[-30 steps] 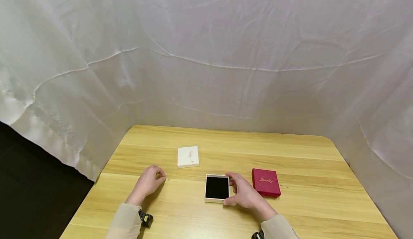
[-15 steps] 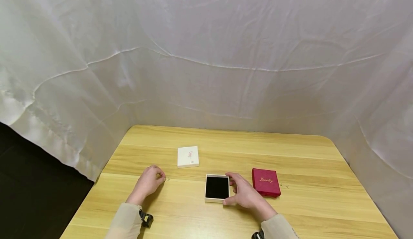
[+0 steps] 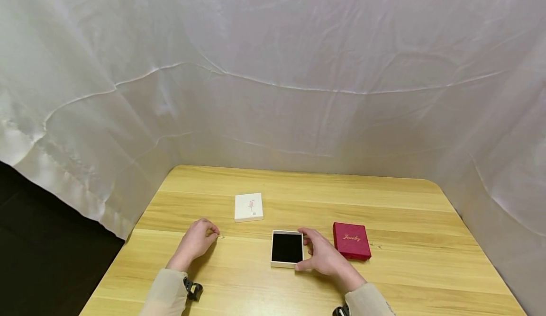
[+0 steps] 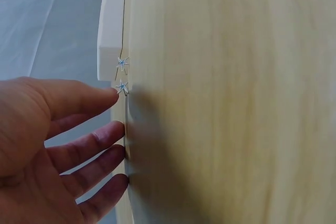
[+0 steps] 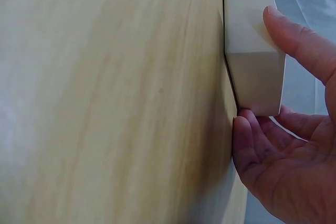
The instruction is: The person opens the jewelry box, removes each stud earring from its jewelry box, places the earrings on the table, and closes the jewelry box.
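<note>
My left hand (image 3: pixel 197 240) rests low over the table at the left, thumb and index finger brought together. In the left wrist view they pinch a small star-shaped earring (image 4: pixel 122 87) with a pale blue face. A second star earring (image 4: pixel 123 63) lies just past the fingertips. Over on the right, my right hand (image 3: pixel 321 254) holds the side of an open white box (image 3: pixel 283 265) with a black lining. Its thumb is on the near wall and its fingers wrap the far right corner. In the right wrist view the box's side (image 5: pixel 254 77) sits between thumb and fingers.
A white lid (image 3: pixel 249 207) with a pink flower lies behind, between the hands. A red box (image 3: pixel 352 241) marked "Jewelry" stands right of my right hand, with tiny pieces (image 3: pixel 376 246) beside it. Pale curtains (image 3: pixel 298 117) surround the wooden table (image 3: pixel 405 283).
A bit of the earring now shows at my left fingertips, where it was hidden before. My right hand and the white box have stayed in place.
</note>
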Demonstrator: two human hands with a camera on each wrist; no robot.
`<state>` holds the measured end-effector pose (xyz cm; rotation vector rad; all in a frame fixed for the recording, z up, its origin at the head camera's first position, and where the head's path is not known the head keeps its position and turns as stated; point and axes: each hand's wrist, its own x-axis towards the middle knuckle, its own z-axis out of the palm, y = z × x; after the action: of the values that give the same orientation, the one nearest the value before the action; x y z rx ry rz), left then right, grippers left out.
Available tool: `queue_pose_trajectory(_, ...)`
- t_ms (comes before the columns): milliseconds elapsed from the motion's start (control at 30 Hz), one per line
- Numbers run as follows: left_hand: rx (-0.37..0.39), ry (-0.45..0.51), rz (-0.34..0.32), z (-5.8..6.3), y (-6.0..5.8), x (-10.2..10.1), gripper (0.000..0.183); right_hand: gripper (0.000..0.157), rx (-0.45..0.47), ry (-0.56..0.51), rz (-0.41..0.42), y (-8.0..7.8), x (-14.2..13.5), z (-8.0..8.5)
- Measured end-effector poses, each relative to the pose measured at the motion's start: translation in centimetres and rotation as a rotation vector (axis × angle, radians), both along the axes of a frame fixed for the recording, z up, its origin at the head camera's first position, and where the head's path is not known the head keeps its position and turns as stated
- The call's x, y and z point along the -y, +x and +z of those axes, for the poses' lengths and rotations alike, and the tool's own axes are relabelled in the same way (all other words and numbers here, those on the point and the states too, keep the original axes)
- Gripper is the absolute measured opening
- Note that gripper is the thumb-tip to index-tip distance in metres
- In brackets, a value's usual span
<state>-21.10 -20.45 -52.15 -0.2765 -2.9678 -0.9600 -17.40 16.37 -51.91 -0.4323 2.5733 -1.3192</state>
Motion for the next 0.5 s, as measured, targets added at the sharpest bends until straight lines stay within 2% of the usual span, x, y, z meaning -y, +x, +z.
queue_pose_trajectory(267, 0.014, 0.072, -0.019, 0.2, -0.23, 0.4, 0.009, 0.093, -0.026, 0.004, 0.0, 0.0, -0.11, -0.02)
queue_pose_trajectory(500, 0.028, 0.095, 0.003, 0.6, -0.67, -0.02, 0.028, 0.096, -0.018, -0.009, 0.012, 0.14, -0.02, 0.02)
